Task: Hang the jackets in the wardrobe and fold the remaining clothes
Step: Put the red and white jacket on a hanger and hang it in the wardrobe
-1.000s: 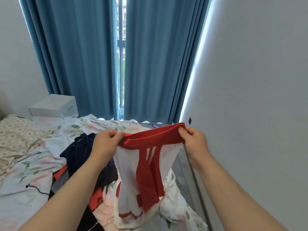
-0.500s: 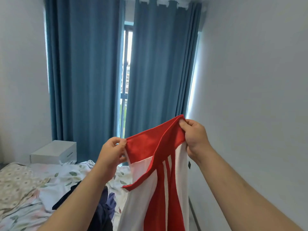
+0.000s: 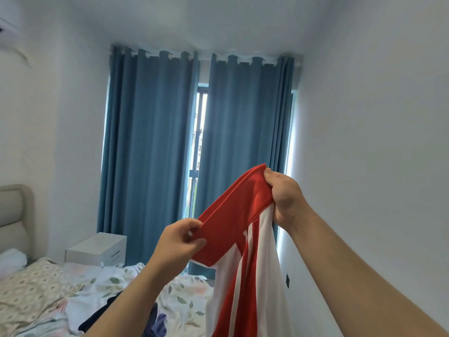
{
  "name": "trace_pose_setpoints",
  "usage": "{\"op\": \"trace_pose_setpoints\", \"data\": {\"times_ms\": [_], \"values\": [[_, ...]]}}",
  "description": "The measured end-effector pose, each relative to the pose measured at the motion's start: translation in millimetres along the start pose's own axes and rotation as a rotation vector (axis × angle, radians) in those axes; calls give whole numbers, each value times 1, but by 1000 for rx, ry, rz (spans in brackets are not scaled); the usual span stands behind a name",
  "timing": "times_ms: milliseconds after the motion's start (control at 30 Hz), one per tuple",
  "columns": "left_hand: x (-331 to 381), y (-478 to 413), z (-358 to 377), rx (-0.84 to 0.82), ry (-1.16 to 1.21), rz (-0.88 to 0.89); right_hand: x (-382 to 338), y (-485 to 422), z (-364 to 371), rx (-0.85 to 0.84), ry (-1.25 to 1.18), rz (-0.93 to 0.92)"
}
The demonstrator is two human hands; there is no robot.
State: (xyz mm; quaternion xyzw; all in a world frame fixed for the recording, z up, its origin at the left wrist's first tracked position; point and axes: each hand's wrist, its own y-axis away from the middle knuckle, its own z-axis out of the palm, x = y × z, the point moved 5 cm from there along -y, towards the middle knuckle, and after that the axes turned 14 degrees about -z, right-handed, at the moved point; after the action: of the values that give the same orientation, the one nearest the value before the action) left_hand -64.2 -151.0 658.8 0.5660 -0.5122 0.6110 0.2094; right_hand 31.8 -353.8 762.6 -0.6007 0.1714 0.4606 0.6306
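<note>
Two hands (image 3: 181, 242) raised, pinching red-and-white garment (image 3: 245, 251)

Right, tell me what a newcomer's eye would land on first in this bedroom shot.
First, the red and white striped garment, held up in mid-frame: the left hand pinches its red band low, the right hand grips it higher. Behind it hang tall blue pleated curtains, parted over a bright window. Lower left lies the floral-sheeted bed with dark clothes heaped on it.
</note>
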Motion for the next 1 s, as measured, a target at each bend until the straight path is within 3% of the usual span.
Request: {"op": "trace_pose_setpoints", "data": {"times_ms": [133, 333, 733, 867, 1000], "values": [[33, 0, -2, 69, 57, -12, -19, 3, -29, -22, 26, -22], [67, 8, -15, 100, -28, -126, -40, 10, -32, -275, -13, -117], [106, 97, -130, 514, 17, -164, -13, 38, 72, -337, -271, 19], [120, 137, -158, 386, 193, -137, -8, 56, 119, -347, -514, 201], [100, 176, -182, 285, 312, -226, -10, 77, 170, -403, -602, 318]]}}
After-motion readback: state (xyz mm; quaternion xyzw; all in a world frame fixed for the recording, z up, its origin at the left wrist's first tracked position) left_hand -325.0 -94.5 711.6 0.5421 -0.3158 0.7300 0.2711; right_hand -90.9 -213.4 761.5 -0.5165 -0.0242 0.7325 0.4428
